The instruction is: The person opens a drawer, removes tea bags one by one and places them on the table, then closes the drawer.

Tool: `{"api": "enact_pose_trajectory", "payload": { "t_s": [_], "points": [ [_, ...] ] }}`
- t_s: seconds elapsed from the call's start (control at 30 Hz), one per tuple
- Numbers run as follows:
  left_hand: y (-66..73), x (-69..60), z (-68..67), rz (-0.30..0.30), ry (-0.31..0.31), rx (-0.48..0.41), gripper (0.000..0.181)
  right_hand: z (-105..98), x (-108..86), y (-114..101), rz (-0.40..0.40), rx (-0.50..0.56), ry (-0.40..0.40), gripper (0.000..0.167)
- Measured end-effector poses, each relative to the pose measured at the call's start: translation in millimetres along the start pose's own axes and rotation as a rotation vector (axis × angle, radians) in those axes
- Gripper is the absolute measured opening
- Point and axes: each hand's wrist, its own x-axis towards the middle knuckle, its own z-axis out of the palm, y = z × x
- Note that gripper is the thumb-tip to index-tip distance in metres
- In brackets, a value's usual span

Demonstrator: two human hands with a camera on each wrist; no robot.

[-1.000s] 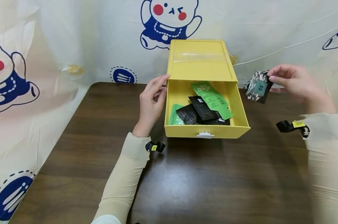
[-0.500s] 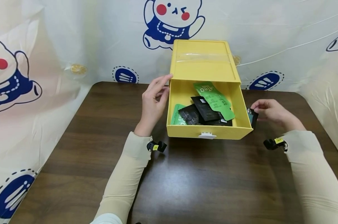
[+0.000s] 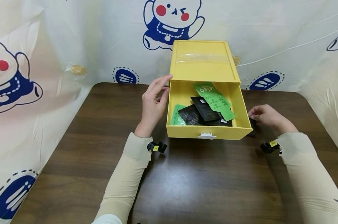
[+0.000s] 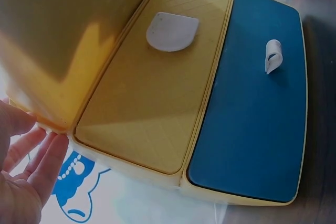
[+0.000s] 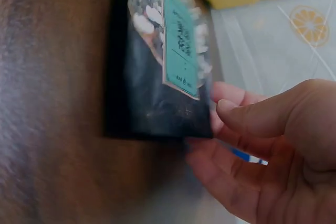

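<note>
My right hand [image 3: 269, 118] pinches a black packet [image 5: 170, 111] between thumb and fingers, low to the right of a yellow drawer unit [image 3: 204, 62]. A teal label and a dark-and-white pattern mark the packet in the right wrist view; in the head view the drawer wall partly hides it. My left hand [image 3: 155, 104] touches the unit's left edge with extended fingers. Its pulled-out top drawer [image 3: 222, 133] holds several black packets [image 3: 205, 109], a green packet [image 3: 215, 99] on top and another green one [image 3: 178, 115] at the left.
Below the pulled-out drawer, the left wrist view has a yellow drawer front [image 4: 142, 93] and a blue drawer front [image 4: 252, 108], each with a white pull. All this stands at the back of a dark wooden table [image 3: 208, 180], against a printed white curtain [image 3: 87, 40].
My right hand has come down and leftward with the black packet, from above the table's back right to beside the drawer's right wall. The left hand stays at the unit's edge.
</note>
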Motion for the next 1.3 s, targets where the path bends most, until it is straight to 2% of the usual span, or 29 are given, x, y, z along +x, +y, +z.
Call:
{"api": "enact_pose_trajectory", "payload": {
  "t_s": [0.17,0.27,0.47,0.53,0.6,0.67,0.77,0.9,0.97,1.07,1.2,1.3],
  "points": [
    [0.2,-0.1,0.7,0.003,-0.002,0.003,0.036,-17.7,-9.5,-19.3,-0.064,-0.144,0.068,0.021],
    [0.2,0.0,0.6,0.006,0.003,0.005,0.036,-29.5,-14.8,-35.1,-0.065,-0.182,0.097,0.023],
    [-0.5,0.2,0.6,0.009,0.005,0.004,0.035,-38.9,-18.5,-53.0,-0.06,-0.226,0.027,0.023],
    [-0.6,-0.2,1.0,0.004,-0.004,0.0,0.036,-40.6,-21.6,-59.0,-0.076,-0.236,0.029,0.023],
    [-0.7,-0.6,1.5,0.003,-0.009,-0.003,0.036,-44.8,-26.2,-70.8,-0.113,-0.24,0.065,0.022],
    [-0.6,-0.8,1.7,0.006,-0.008,-0.004,0.035,-52.0,-32.5,-90.5,-0.165,-0.234,0.117,0.022],
    [-0.2,-0.7,1.2,0.011,0.004,0.002,0.035,-65.2,-42.9,-130.8,-0.27,-0.247,0.201,0.021],
    [0.2,-0.7,0.4,0.01,0.012,0.008,0.036,-73.2,-55.1,-187.9,-0.424,-0.357,0.263,0.02],
    [0.6,-0.8,0.0,0.012,0.012,0.01,0.035,-72.1,-57.9,-214.0,-0.488,-0.429,0.244,0.019],
    [0.0,-0.6,-0.2,0.017,0.01,0.013,0.035,-66.3,-57.2,-247.6,-0.556,-0.498,0.156,0.02],
    [-0.8,-0.1,0.2,0.022,0.01,0.015,0.035,-54.2,-50.2,-280.7,-0.62,-0.51,0.023,0.02],
    [-0.4,-0.1,0.4,0.016,0.007,0.009,0.036,-44.5,-44.3,-297.7,-0.659,-0.5,-0.084,0.019]
  ]
}}
